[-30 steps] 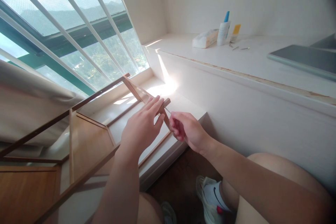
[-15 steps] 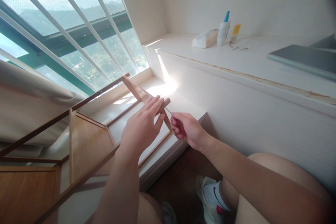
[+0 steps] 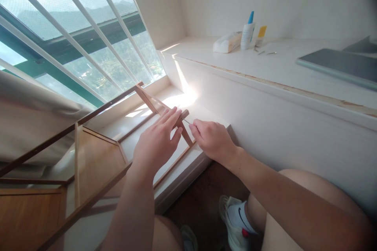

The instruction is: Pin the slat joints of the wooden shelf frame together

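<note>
Near, just toward 4 o'clock of centre: right hand point(image 3: 213, 139), fingers curled and clamped on a thin metal rod point(image 3: 186, 121) whose far end meets the end of a short wooden bar point(image 3: 184, 115). Pinch sits close to the rod, probably for fine control.

Near, 8 o'clock: left hand point(image 3: 157, 141), four fingers together across the bar, thumb apart on the near side; cannot tell whether the palm closes on it. Placement suggests bracing the bar against the rod's push.

Wooden frame point(image 3: 99, 157) runs from centre out to 8 o'clock, over a white ledge point(image 3: 213, 114), which likely gives it support within reach.

Farther, 1 to 3 o'clock, on the white tabletop point(image 3: 279, 68): tissue pack point(image 3: 226, 43), blue-nozzled squeeze bottle point(image 3: 247, 37), yellow-topped container point(image 3: 261, 36), small metal pieces point(image 3: 271, 53), tablet point(image 3: 338, 68). Set aside, presumably, to leave the frame unobstructed.

Beyond, 10 o'clock: barred window point(image 3: 73, 47), lighting the work.
</note>
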The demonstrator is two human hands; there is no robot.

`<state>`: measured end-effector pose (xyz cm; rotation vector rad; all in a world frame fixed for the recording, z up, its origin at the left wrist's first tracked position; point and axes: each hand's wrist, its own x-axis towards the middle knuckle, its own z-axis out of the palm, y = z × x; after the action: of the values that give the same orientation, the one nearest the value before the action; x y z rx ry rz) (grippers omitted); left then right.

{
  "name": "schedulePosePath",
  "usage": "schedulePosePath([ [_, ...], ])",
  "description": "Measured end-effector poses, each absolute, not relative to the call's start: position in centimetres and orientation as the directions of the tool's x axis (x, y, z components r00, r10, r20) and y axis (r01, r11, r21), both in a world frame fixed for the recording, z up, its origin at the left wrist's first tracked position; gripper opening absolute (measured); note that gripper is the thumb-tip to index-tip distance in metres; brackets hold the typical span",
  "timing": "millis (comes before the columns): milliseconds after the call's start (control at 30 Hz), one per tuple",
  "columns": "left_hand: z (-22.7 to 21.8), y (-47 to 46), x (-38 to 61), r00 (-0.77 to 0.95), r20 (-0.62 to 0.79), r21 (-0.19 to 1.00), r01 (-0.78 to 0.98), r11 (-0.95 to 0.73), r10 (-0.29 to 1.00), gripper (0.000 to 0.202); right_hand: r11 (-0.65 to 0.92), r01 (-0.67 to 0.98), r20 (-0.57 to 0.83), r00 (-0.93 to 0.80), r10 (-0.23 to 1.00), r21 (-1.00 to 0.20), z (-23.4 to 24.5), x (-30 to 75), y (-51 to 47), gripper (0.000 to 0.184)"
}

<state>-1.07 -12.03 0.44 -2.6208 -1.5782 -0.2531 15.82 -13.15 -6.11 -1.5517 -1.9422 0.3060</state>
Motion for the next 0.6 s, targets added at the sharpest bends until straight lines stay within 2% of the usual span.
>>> schedulePosePath([
  [100,0.45,-12.03,-1.04,0.459,0.179,0.020,0.883,-0.470,0.870,0.046,0.287,0.833,0.318,-0.142,0.937,-0.474,-6.23,15.72,-13.28,0.037],
  [600,0.55,-12.06,-1.06,0.463,0.161,0.001,0.883,-0.470,0.871,0.046,0.311,0.838,0.342,-0.161,0.926,-0.448,-5.70,15.74,-13.55,0.035],
])
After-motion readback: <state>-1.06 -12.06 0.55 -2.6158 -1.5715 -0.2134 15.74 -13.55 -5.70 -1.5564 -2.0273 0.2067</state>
